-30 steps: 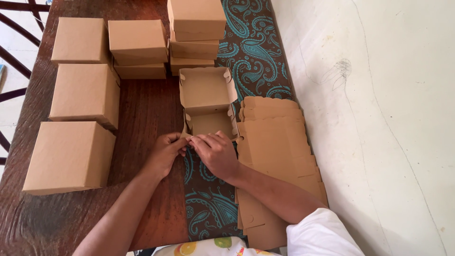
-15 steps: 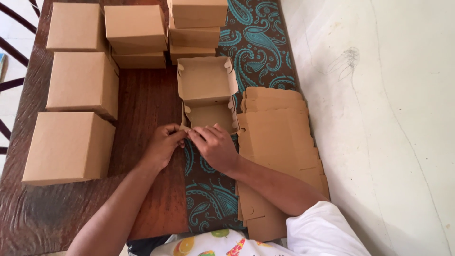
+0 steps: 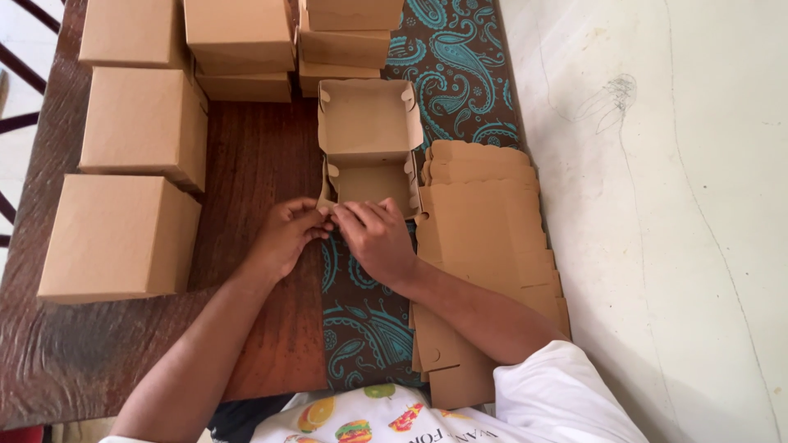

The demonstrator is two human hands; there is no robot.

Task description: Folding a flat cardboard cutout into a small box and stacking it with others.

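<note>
A half-folded brown cardboard box [image 3: 369, 143] lies open on the table in front of me, its lid flap tilted back. My left hand [image 3: 285, 234] and my right hand [image 3: 377, 238] meet at the box's near front wall, fingertips pinching and pressing the cardboard edge there. The near wall itself is mostly hidden under my fingers. A stack of flat unfolded box blanks [image 3: 484, 254] lies right of my right forearm.
Several closed brown boxes stand around: one at near left [image 3: 119, 238], one behind it [image 3: 148, 123], more stacked along the far edge [image 3: 242, 41]. A teal paisley cloth [image 3: 460, 66] covers the right strip of the wooden table [image 3: 263, 148]. A pale wall [image 3: 657, 205] runs along the right.
The view has drifted slightly, so the boxes sit a little higher in frame. Both hands stay at the box's near wall with only small finger shifts.
</note>
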